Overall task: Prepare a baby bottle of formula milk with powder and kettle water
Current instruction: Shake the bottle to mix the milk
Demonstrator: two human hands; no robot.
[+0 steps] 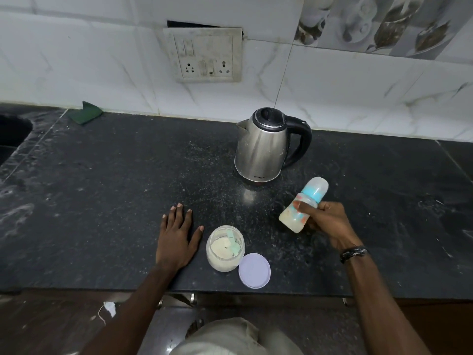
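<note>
Surface (115, 201): dark speckled stone, dusted with pale specks; wall behind it, front edge nearest the person.

Kettle (261, 147): steel, upright toward the back edge, right of centre, lid closed, spout pointing left, handle right.

Left hand (176, 237): flat on the surface near the front edge, fingers (179, 211) spread and released, grasping nothing.

Right hand (325, 221): raised off the surface in front of the kettle, fingers clenched round the bottle (304, 204).

Bottle: capped, tilted with the cap toward the kettle, milky pale contents inside. Slightly blurred.

Jar (225, 248): open, near the front edge just right of the left hand; pale powder and a light green scoop (234, 243) inside.

Lid (254, 270): lilac, flat, touching the jar's right side.

Judgement: mixing step in hand; powder and water appear already in. Next move likely calls for checking for lumps, keeping the cap tight, then closing the jar.
</note>
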